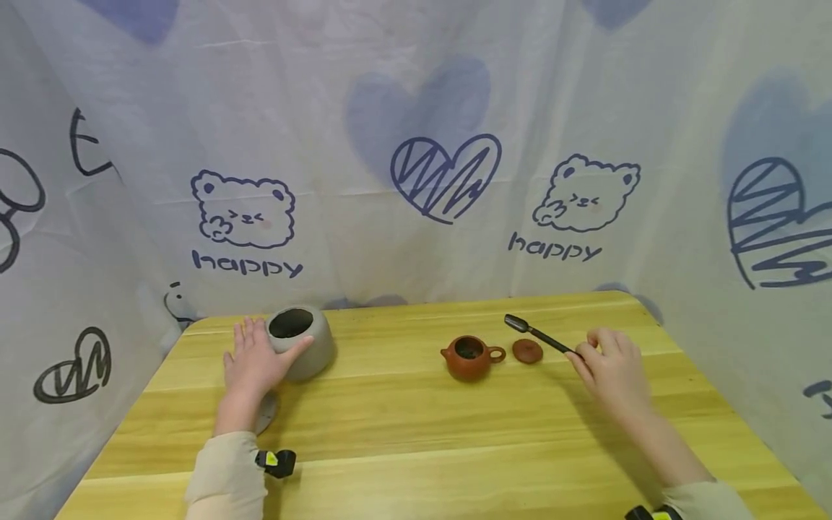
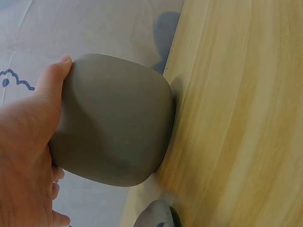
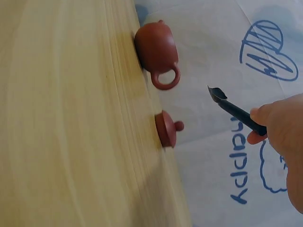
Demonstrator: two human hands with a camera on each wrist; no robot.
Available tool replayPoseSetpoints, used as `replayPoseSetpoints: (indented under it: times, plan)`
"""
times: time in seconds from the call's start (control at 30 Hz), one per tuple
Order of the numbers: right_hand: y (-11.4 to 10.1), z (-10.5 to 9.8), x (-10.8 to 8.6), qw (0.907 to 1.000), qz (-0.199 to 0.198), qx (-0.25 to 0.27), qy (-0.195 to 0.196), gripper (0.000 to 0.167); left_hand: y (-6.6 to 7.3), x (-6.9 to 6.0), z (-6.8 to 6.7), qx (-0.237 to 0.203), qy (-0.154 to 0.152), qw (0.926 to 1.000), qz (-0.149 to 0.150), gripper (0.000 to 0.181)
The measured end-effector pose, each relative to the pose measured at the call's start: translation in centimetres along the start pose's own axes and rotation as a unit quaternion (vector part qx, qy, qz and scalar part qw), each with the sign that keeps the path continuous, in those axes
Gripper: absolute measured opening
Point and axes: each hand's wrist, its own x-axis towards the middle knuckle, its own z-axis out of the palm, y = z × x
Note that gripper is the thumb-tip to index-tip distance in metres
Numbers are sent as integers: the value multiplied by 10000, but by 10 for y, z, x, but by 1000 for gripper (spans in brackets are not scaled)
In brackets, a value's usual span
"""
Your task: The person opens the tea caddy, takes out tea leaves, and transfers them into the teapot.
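Note:
On the left stands a round grey jar (image 1: 315,355) with a wide, dark opening. My left hand (image 1: 258,361) holds it near its rim, thumb on the near side and fingers on the other; the left wrist view shows the jar's smooth wall (image 2: 113,123). Pinched by its thin handle, a small dark tea scoop (image 1: 534,333) extends from my right hand (image 1: 614,368), raised above the table. To the left of that hand sit a reddish-brown teapot (image 1: 471,367), uncovered with dark contents, and its knobbed lid (image 1: 527,352) beside the handle.
A grey lid-like disc (image 1: 266,413) lies by my left wrist, partly hidden under it. The wooden table (image 1: 403,448) ends at a white cloth (image 1: 338,238) with printed hearts and bears, which also hangs along both sides.

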Motion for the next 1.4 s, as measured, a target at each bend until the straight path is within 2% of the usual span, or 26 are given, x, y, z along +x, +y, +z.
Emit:
replayPoseSetpoints:
  times: [0.2, 0.27, 0.4, 0.47, 0.67, 1.1, 1.3, 1.4]
  plan:
    - [15, -10, -8, 9997, 215, -140, 20, 71, 0, -2, 2, 74, -64, 10000, 6, 125]
    - [18, -12, -10, 9995, 279, -134, -53, 59, -1, -1, 2, 54, -49, 10000, 14, 125]
    - [24, -15, -15, 9975, 581, -202, -343, 25, -3, -1, 1, 12, -16, 10000, 24, 125]
    - [27, -16, -19, 9946, 827, -252, -576, 17, -3, -1, 0, 17, -31, 10000, 21, 124]
    - [37, -14, -28, 9814, 1482, -118, -1211, 17, -2, -2, -1, 16, -49, 10000, 9, 124]
    - [44, -6, -35, 9565, 2108, -68, -2017, 24, -1, 0, -1, 0, -33, 10000, -4, 124]
    - [45, -3, -33, 9376, 2382, -201, -2523, 30, -2, 0, 0, -4, -16, 10000, 3, 125]
    - [47, -1, -33, 9243, 2468, -281, -2897, 32, -2, 0, 2, 2, -23, 10000, 6, 125]
